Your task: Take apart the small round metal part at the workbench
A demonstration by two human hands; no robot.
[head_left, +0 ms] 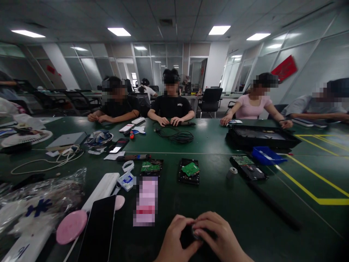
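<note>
Near the front edge of the table, my left hand [176,240] and my right hand [215,233] meet with curled fingers around a small round metallic object [195,232]. Most of that object is hidden by the fingers, and its exact kind does not show. Beyond my hands lie a hard drive [188,178] with a loose green circuit board [191,169] on it, and another drive with a green board [151,166] to its left. A third drive [249,168] rests to the right, beside a small upright metal cylinder [232,172].
A black phone [98,229], pink round item [71,226], white bar [103,191] and plastic bag [43,200] crowd the left. A dark rod [274,205] lies at right, before a blue tray [268,155] and black case [261,136]. Several people sit opposite.
</note>
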